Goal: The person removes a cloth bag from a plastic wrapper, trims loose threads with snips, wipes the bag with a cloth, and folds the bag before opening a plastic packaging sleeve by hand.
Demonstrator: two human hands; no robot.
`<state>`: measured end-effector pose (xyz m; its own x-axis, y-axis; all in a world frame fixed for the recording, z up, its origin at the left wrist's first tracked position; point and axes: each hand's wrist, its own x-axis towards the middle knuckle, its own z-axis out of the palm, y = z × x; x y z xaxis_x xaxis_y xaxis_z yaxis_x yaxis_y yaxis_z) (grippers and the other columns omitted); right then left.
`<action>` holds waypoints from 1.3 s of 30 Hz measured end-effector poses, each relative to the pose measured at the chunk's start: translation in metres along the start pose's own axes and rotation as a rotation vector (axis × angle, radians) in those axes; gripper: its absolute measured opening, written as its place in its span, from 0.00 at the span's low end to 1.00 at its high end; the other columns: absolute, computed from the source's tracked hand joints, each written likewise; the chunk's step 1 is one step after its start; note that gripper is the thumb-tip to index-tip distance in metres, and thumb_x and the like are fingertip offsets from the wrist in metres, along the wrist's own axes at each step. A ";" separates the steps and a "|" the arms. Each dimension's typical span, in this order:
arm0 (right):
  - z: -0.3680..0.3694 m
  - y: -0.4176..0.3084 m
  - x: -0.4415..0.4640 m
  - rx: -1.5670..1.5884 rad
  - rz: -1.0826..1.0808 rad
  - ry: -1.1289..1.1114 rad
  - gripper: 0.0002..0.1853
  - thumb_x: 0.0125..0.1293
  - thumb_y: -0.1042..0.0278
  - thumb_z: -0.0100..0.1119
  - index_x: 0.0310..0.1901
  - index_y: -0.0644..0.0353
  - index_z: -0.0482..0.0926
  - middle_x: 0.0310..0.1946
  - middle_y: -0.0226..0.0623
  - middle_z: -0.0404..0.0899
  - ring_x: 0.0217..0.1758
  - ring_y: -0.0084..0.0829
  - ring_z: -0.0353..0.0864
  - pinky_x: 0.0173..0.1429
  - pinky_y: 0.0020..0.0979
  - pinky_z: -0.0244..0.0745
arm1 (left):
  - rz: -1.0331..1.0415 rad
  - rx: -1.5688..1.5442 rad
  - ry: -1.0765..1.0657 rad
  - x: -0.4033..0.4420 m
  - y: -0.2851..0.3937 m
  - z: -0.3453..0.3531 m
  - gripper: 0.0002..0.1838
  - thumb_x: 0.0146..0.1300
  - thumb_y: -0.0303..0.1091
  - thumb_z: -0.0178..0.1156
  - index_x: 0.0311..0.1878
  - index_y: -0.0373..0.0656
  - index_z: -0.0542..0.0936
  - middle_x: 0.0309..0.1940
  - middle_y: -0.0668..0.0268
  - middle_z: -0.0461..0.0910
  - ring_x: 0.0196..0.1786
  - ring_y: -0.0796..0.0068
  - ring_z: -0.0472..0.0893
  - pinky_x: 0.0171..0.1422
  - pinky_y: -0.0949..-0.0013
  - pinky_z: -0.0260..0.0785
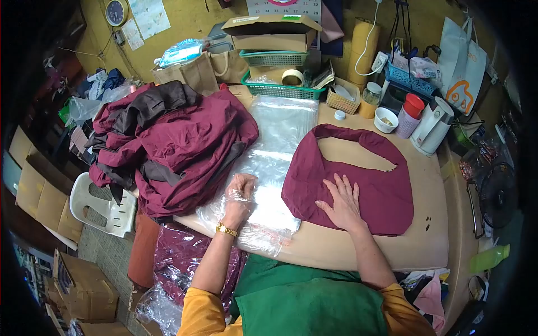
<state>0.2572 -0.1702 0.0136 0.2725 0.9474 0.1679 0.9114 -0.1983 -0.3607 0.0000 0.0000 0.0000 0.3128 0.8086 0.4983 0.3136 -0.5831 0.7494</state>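
A maroon cloth shoulder bag (pixel 364 196) lies flat on the table, its wide strap loop toward the back. My right hand (pixel 343 203) rests on it, palm down with the fingers spread. To the left, my left hand (pixel 241 193) has its fingers curled around a clear plastic bag (pixel 269 227), which lies crumpled beneath and beside it. Behind that hand, a stack of flat clear plastic bags (pixel 286 120) runs toward the back of the table. A big heap of maroon and dark brown cloth (pixel 185 134) sits just left of the left hand.
Green baskets (pixel 280 89) with tape and a cardboard box stand at the back. A white bowl (pixel 385 120), a tumbler (pixel 409 115) and a white kettle (pixel 432 126) line the back right. A white plastic stool (pixel 101 207) is at left. Plastic-wrapped maroon items (pixel 185 257) lie below the table's front edge.
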 end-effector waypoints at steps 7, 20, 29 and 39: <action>-0.009 -0.046 -0.012 0.308 -0.539 0.337 0.19 0.57 0.70 0.63 0.51 0.62 0.78 0.56 0.51 0.75 0.61 0.52 0.73 0.64 0.46 0.69 | -0.076 -0.055 -0.069 0.007 0.012 -0.007 0.13 0.74 0.34 0.51 0.39 0.37 0.81 0.38 0.58 0.82 0.43 0.60 0.79 0.54 0.62 0.69; 0.066 -0.162 0.050 0.399 -0.437 -0.056 0.43 0.66 0.59 0.54 0.76 0.66 0.45 0.78 0.59 0.39 0.82 0.56 0.34 0.78 0.65 0.29 | 0.100 0.434 -0.122 -0.034 -0.006 -0.050 0.29 0.57 0.23 0.54 0.65 0.35 0.71 0.63 0.44 0.73 0.70 0.43 0.68 0.75 0.50 0.57; 0.091 -0.167 0.047 0.056 -0.512 -0.206 0.46 0.70 0.40 0.45 0.76 0.68 0.43 0.78 0.58 0.41 0.83 0.53 0.32 0.78 0.62 0.21 | -0.385 -0.485 0.218 -0.026 -0.005 -0.045 0.21 0.68 0.21 0.49 0.63 0.31 0.74 0.56 0.52 0.81 0.51 0.67 0.82 0.58 0.66 0.74; 0.089 -0.164 0.060 0.069 -0.386 -0.189 0.38 0.74 0.48 0.43 0.78 0.56 0.46 0.80 0.48 0.39 0.84 0.44 0.30 0.79 0.58 0.17 | -0.438 -0.001 0.060 -0.099 0.002 -0.055 0.30 0.67 0.16 0.44 0.73 0.40 0.65 0.40 0.47 0.83 0.45 0.67 0.85 0.46 0.68 0.75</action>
<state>0.0968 -0.0583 0.0015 -0.1515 0.9794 0.1336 0.9109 0.1908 -0.3658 -0.0799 -0.0775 -0.0236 0.0976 0.9827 0.1576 0.4045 -0.1839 0.8958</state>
